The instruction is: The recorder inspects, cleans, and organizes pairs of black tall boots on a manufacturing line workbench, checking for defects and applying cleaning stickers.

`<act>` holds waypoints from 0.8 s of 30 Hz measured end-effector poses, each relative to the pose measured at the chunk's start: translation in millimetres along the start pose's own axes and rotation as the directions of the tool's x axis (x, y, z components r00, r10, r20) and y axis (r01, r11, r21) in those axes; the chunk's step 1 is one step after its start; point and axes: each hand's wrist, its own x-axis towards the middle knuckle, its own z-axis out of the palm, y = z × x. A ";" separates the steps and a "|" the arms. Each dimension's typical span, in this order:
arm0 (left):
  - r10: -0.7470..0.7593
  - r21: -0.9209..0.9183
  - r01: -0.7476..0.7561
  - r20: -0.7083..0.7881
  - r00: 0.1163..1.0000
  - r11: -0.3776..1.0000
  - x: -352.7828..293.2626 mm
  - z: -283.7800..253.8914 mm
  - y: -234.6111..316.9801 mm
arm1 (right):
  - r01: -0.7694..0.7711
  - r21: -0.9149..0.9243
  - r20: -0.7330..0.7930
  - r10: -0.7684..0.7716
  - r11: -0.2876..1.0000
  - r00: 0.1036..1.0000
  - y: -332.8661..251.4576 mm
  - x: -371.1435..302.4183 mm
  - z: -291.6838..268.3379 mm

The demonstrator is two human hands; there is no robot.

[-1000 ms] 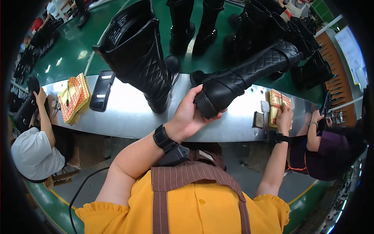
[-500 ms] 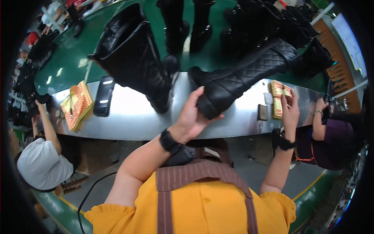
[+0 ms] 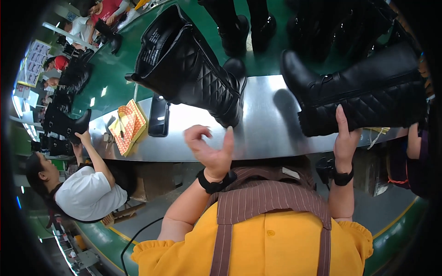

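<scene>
Nearest to us, our left hand [image 3: 212,148] hangs free above the near edge of the steel table [image 3: 262,133], fingers spread wide and curled, holding nothing. To the right our right hand [image 3: 346,138] grips a black quilted boot [image 3: 359,94] from below, fingers pressed flat against its shaft; the boot lies on its side over the table's right part, toe pointing left. Just beyond our left hand a second black boot [image 3: 193,73] stands tilted on the table, its shaft leaning left. Left of it lie a black phone [image 3: 159,116] and an orange patterned pad [image 3: 129,126]. A person in a white shirt [image 3: 90,195] sits at the near left. Farther off, more boots [image 3: 244,23] stand on the green belt [image 3: 115,73].
</scene>
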 end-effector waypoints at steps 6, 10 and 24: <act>-0.412 -0.187 0.420 0.081 0.908 0.888 63.7 30.8 -23.4 | 0.162 -0.307 0.192 -0.106 0.938 0.976 21.6 -4.9 6.4; -0.497 -0.307 0.522 0.161 0.853 0.796 113.1 32.3 -16.3 | 0.117 -0.353 0.184 -0.054 0.928 0.981 23.9 -3.1 3.3; -0.505 -0.341 0.594 0.318 0.802 0.729 51.4 18.8 -4.7 | -0.228 -0.181 0.442 0.286 0.957 0.850 17.6 11.6 -15.1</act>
